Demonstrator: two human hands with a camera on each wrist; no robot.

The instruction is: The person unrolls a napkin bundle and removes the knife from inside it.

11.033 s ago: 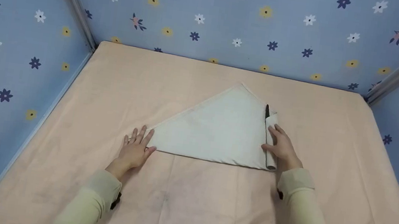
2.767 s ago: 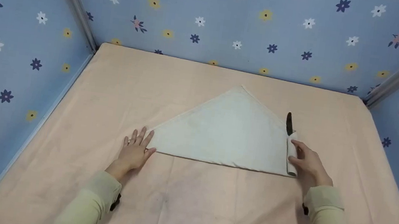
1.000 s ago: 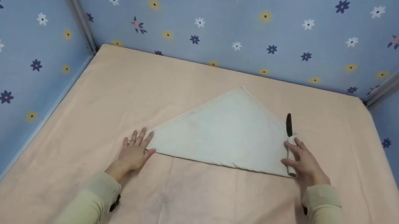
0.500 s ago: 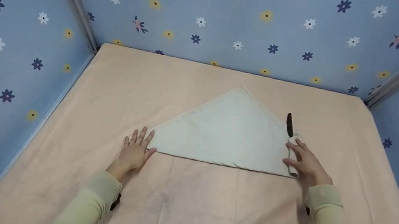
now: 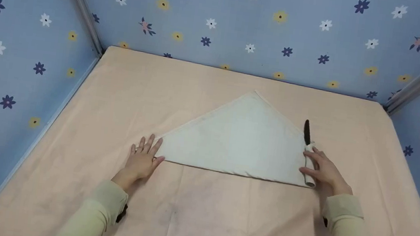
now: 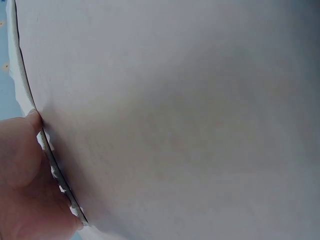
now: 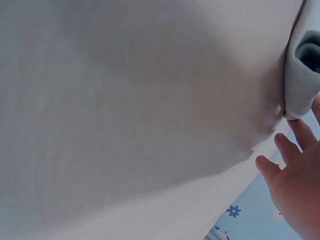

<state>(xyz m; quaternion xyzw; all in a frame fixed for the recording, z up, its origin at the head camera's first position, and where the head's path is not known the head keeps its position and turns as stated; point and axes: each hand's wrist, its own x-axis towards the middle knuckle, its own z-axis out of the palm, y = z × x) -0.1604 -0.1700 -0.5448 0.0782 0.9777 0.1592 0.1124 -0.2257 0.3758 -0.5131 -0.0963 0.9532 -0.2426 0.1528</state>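
Observation:
A pale cloth napkin, folded to a wide pointed shape, lies on the table. Its right end is wound into a small roll, and the dark, round-tipped end of a knife sticks out of the top; the rest is hidden inside. My left hand rests flat with spread fingers on the napkin's left corner. My right hand holds the roll, thumb and forefinger over its left side. In the right wrist view the hollow end of the roll shows beside the other fingers, which are stretched out.
A peach cloth with creases covers the table. Blue flowered panels stand at the back and on both sides, with grey metal posts at the back corners.
Compared with 11 seconds ago, the roll and my right hand are farther right, and more of the napkin lies flat. In the last second they have shifted slightly right. My left hand stays put.

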